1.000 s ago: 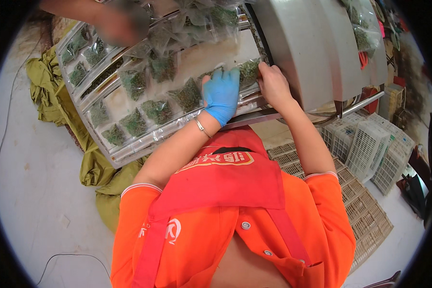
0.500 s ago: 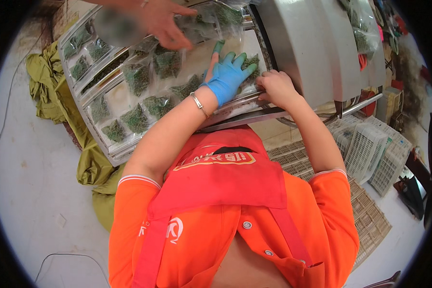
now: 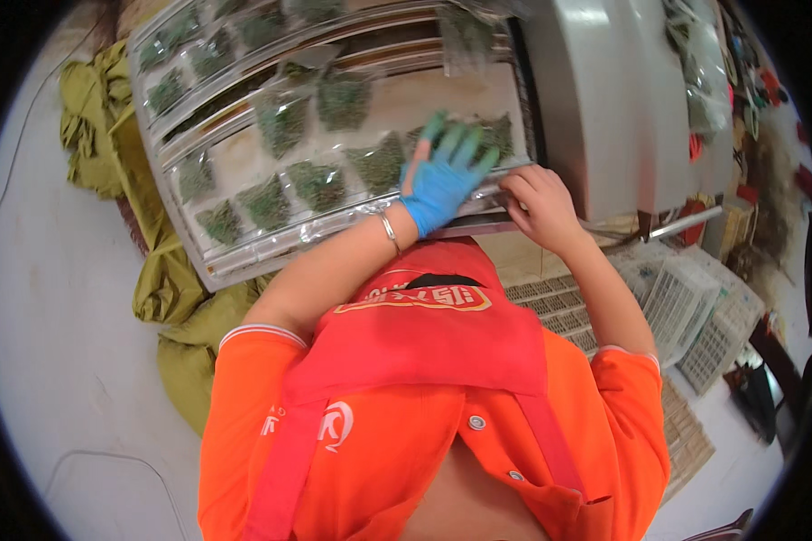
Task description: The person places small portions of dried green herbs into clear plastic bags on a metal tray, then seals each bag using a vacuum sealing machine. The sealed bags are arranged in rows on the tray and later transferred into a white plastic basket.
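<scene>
My left hand (image 3: 444,187), in a blue glove with green-stained fingertips, lies with fingers spread over a clear plastic bag of green leafy contents (image 3: 498,137) at the near right of a metal machine bed (image 3: 235,155). My right hand (image 3: 545,207) is bare. Its fingers are curled against the bag's mouth at the near metal bar (image 3: 289,236), and clear film shows beside them. Along that bar several similar bags (image 3: 318,186) lie in a row. Two fuller bags (image 3: 344,99) sit behind them, with another bag (image 3: 467,38) at the far right.
A bulky stainless-steel lid (image 3: 604,108) stands right of the bed. More filled bags (image 3: 211,54) rest on its far side. White plastic crates (image 3: 681,298) are on the floor to the right. Olive-green cloth (image 3: 158,225) hangs at the left.
Another person's hand, which reached over the bags from the far side, has gone from view. My left hand has slid nearer the bar and my right hand. The bed sits slightly shifted in the picture.
</scene>
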Available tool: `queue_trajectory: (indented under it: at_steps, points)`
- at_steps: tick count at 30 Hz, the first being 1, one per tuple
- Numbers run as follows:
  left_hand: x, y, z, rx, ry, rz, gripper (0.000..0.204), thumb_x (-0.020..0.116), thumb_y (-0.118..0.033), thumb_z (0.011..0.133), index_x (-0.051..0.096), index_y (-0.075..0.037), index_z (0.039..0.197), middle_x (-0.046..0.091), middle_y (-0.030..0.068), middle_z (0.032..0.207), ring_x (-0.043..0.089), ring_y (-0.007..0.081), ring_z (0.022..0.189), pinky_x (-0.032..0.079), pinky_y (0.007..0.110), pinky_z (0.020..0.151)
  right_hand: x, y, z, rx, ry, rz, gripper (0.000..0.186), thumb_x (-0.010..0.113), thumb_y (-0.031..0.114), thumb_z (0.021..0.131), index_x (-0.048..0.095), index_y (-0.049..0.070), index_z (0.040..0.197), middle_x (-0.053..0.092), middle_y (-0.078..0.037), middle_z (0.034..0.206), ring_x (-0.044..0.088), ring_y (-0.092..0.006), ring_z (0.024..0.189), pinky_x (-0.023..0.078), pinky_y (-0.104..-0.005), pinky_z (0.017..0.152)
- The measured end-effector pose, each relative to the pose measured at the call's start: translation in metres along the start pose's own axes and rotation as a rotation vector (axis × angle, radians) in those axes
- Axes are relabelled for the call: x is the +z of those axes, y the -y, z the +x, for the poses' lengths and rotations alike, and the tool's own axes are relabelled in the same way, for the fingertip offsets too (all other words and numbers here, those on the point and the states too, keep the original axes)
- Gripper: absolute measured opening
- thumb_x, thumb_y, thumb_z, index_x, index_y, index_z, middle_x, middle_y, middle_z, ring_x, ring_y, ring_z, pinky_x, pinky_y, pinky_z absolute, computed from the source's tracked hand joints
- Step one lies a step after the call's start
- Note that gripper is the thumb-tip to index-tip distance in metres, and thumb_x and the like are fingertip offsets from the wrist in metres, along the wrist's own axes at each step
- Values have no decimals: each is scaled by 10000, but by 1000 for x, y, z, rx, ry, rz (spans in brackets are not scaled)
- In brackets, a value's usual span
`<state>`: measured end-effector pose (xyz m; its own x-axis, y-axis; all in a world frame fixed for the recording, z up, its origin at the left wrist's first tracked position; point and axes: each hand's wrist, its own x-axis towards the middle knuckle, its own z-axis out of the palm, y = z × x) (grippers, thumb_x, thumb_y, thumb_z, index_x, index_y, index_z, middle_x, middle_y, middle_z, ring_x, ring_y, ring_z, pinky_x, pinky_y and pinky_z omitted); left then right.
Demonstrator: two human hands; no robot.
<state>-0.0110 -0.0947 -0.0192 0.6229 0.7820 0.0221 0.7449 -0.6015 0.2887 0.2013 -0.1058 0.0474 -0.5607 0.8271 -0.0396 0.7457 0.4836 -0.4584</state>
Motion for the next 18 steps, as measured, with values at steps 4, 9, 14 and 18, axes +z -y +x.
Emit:
queue_trajectory:
  at_steps: [4,9,14,18]
  points:
    - [21,-5,-53,234,8,324,441,496,-251,936,533,-241,1376,558,83,1357,490,296,1302,280,550,1152,-3,34,54,-128,-164,135,228,695,19,762,628,73,973,651,-89,974,626,-309,888,489,-421,756]
    - [-68,40,-93,-165,-212,-248,215,682,-260,834,698,-178,1032,636,86,1133,544,368,1190,346,579,1033,34,85,165,-377,-198,111,285,668,41,756,649,88,1037,647,-81,1048,614,-285,978,508,-405,769]
    - [-101,149,-143,-746,-455,-74,262,661,-147,810,688,-157,1070,634,74,1051,572,300,1046,440,456,886,88,115,230,-595,-107,21,292,628,87,771,655,107,1060,611,-74,1129,580,-265,1071,523,-398,799]
    - [-101,180,-164,-770,-477,-145,264,663,-96,807,697,-150,1063,648,78,1046,588,309,1016,458,427,889,113,123,259,-572,-31,86,282,682,77,752,687,120,1031,620,-76,1031,589,-290,984,513,-397,809]
